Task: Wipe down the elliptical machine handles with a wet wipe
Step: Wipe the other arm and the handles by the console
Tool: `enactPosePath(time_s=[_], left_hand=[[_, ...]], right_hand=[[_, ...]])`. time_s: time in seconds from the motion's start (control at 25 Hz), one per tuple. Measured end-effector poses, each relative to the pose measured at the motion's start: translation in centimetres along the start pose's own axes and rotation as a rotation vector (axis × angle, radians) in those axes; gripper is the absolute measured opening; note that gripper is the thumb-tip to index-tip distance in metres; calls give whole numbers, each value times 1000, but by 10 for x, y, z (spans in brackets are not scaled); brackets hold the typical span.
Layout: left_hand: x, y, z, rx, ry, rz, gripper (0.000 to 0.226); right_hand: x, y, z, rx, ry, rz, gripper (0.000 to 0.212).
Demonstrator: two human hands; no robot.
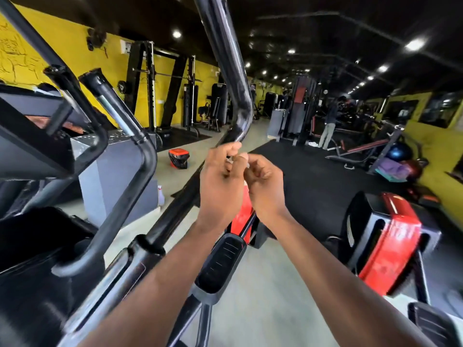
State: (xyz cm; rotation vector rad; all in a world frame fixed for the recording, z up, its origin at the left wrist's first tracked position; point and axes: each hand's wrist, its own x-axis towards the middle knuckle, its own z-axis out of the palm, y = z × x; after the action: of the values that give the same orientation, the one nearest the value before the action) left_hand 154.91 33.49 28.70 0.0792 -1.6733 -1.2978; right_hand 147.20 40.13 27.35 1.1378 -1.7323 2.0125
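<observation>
pinching a small whitish wet wipe between them, the left hand and right hand hovered just below the handle; limp and slippery, it probably needed bunching into the palm.

Between the left hand and the right hand, only a small pale scrap shows at the fingertips, mostly hidden by the curled fingers; whether it is the wipe cannot be told. The long handle runs out past the top edge, its upper end unseen. The near handle at left is smeared by motion blur. The pedal is partly covered by the left forearm. A far-off person is too small to make out. The red machine blurs toward the right edge.
</observation>
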Motion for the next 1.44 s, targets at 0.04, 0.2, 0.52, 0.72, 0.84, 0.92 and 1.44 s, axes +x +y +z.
enactPosePath(time_s=[0.04,0.2,0.52,0.72,0.84,0.92,1.44], left_hand=[[-1,-8,11,12,-22,-22,25],[1,-45,48,15,-73,-75,26],[40,-141,101,167,58,-252,29],[69,-172,103,-9,288,-380,38],[86,-181,97,-67,233,-454,31],[98,-184,97,-62,168,-468,19],[179,-216,63,-60,372,-355,22]], right_hand=[[1,3,-9,62,21,59,26],[10,29,-38,247,25,293,27],[68,156,-64,394,-163,424,33],[98,208,-57,348,-561,542,26],[104,213,-48,394,-460,558,24],[110,206,-40,375,-392,583,16],[187,209,47,488,-349,544,7]])
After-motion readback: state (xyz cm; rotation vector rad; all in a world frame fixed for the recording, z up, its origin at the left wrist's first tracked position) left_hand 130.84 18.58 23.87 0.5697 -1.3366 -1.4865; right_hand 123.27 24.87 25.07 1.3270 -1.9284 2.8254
